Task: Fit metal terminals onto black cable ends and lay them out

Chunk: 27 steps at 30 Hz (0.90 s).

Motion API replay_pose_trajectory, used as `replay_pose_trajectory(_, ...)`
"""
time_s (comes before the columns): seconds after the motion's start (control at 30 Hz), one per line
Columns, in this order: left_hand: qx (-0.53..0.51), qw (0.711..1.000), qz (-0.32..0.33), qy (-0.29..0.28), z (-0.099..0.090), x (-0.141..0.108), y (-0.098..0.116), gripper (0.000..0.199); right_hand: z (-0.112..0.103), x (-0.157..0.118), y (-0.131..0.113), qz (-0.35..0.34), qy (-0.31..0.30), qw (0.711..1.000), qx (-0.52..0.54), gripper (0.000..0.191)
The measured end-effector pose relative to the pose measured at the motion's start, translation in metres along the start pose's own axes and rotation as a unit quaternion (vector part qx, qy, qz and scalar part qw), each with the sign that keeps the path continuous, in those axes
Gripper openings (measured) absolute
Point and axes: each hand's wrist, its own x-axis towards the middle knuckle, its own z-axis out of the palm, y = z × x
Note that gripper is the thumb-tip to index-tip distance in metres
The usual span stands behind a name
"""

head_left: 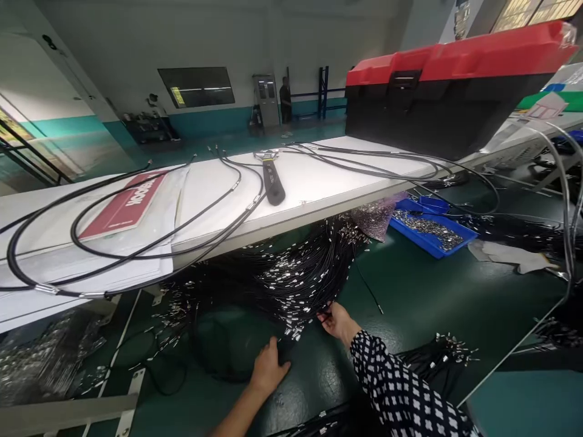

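Note:
A large heap of thin black cables with silvery metal end fittings (291, 273) lies on the green floor under the white table. My right hand (336, 320), in a black-and-white patterned sleeve, is at the heap's lower right edge with its fingers closed on some cables; the fingertips are partly hidden. Just below the heap is my left hand (268, 368), thumb and forefinger apart, with nothing visible in it. A single cable end (380, 309) sticks out to the right of the heap.
On the white table (218, 212) are looped cables, an adjustable wrench (273, 182), a red booklet (125, 206) and a red-and-black toolbox (437, 91). A blue tray of small metal parts (455, 237) sits on the floor. Another cable bundle (439, 358) lies right. Two people stand far back.

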Motion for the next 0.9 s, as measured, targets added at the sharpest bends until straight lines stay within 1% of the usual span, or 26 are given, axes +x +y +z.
replay_pose_trajectory(0.03, -0.029, 1.000, 0.005, -0.007, -0.005, 0.005, 0.006, 0.037, -0.003, -0.004, -0.003, -0.001, -0.014, 1.000, -0.004, 0.029)
replay_pose_trajectory(0.07, -0.057, 0.998, 0.017, -0.012, -0.015, 0.008, 0.010, 0.031, -0.008, -0.009, -0.006, -0.004, -0.032, 0.999, -0.008, 0.028)
replay_pose_trajectory(0.1, -0.084, 0.996, 0.035, -0.013, -0.029, 0.010, 0.012, 0.027, -0.016, -0.015, -0.007, -0.010, -0.052, 0.999, -0.008, 0.027)
replay_pose_trajectory(0.13, -0.111, 0.992, 0.057, -0.012, -0.047, 0.010, 0.013, 0.027, -0.025, -0.023, -0.006, -0.018, -0.071, 0.997, -0.007, 0.025)
replay_pose_trajectory(0.2, -0.159, 0.982, 0.106, -0.002, -0.088, 0.005, 0.012, 0.035, -0.041, -0.040, 0.001, -0.022, -0.103, 0.994, -0.002, 0.020)
replay_pose_trajectory(0.23, -0.179, 0.976, 0.126, 0.001, -0.108, 0.001, 0.010, 0.040, -0.047, -0.049, 0.007, -0.014, -0.119, 0.993, 0.000, 0.020)
replay_pose_trajectory(0.27, -0.197, 0.970, 0.139, 0.003, -0.124, -0.004, 0.009, 0.044, -0.050, -0.057, 0.015, 0.001, -0.138, 0.990, 0.003, 0.023)
replay_pose_trajectory(0.3, -0.212, 0.966, 0.145, 0.002, -0.135, -0.010, 0.008, 0.048, -0.050, -0.065, 0.023, 0.019, -0.162, 0.987, 0.006, 0.029)
replay_pose_trajectory(0.33, -0.222, 0.964, 0.145, -0.003, -0.139, -0.017, 0.008, 0.051, -0.047, -0.071, 0.032, 0.036, -0.188, 0.981, 0.012, 0.039)
replay_pose_trajectory(0.37, -0.228, 0.963, 0.140, -0.012, -0.135, -0.025, 0.009, 0.053, -0.042, -0.076, 0.041, 0.046, -0.214, 0.976, 0.022, 0.049)
replay_pose_trajectory(0.4, -0.229, 0.964, 0.132, -0.025, -0.124, -0.034, 0.010, 0.053, -0.035, -0.079, 0.049, 0.048, -0.235, 0.970, 0.034, 0.057)
replay_pose_trajectory(0.47, -0.221, 0.968, 0.111, -0.053, -0.087, -0.051, 0.014, 0.048, -0.021, -0.079, 0.064, 0.038, -0.252, 0.966, 0.052, 0.066)
replay_pose_trajectory(0.53, -0.208, 0.972, 0.088, -0.067, -0.046, -0.066, 0.016, 0.038, -0.012, -0.073, 0.071, 0.022, -0.231, 0.971, 0.051, 0.060)
replay_pose_trajectory(0.57, -0.203, 0.974, 0.077, -0.071, -0.030, -0.070, 0.016, 0.036, -0.010, -0.069, 0.070, 0.011, -0.212, 0.976, 0.045, 0.053)
replay_pose_trajectory(0.6, -0.201, 0.974, 0.071, -0.072, -0.021, -0.072, 0.015, 0.035, -0.008, -0.066, 0.065, -0.004, -0.190, 0.981, 0.037, 0.046)
replay_pose_trajectory(0.63, -0.200, 0.975, 0.069, -0.069, -0.019, -0.072, 0.014, 0.036, -0.006, -0.063, 0.057, -0.022, -0.170, 0.985, 0.027, 0.039)
replay_pose_trajectory(0.67, -0.201, 0.975, 0.074, -0.060, -0.024, -0.070, 0.012, 0.036, -0.002, -0.063, 0.044, -0.044, -0.155, 0.987, 0.017, 0.033)
replay_pose_trajectory(0.7, -0.202, 0.975, 0.083, -0.045, -0.036, -0.067, 0.011, 0.037, 0.005, -0.064, 0.028, -0.069, -0.145, 0.987, 0.005, 0.027)
replay_pose_trajectory(0.73, -0.204, 0.974, 0.097, -0.026, -0.052, -0.063, 0.009, 0.038, 0.015, -0.067, 0.009, -0.096, -0.140, 0.985, -0.007, 0.023)
replay_pose_trajectory(0.8, -0.208, 0.970, 0.125, 0.015, -0.088, -0.055, 0.008, 0.044, 0.045, -0.078, -0.027, -0.156, -0.144, 0.977, -0.027, 0.017)
replay_pose_trajectory(0.83, -0.209, 0.968, 0.134, 0.028, -0.103, -0.051, 0.009, 0.047, 0.062, -0.085, -0.042, -0.184, -0.150, 0.971, -0.034, 0.015)
replay_pose_trajectory(0.87, -0.210, 0.967, 0.142, 0.036, -0.113, -0.049, 0.011, 0.048, 0.078, -0.091, -0.054, -0.209, -0.158, 0.964, -0.040, 0.017)
replay_pose_trajectory(0.9, -0.210, 0.966, 0.147, 0.039, -0.118, -0.048, 0.013, 0.049, 0.092, -0.096, -0.061, -0.227, -0.163, 0.959, -0.046, 0.022)
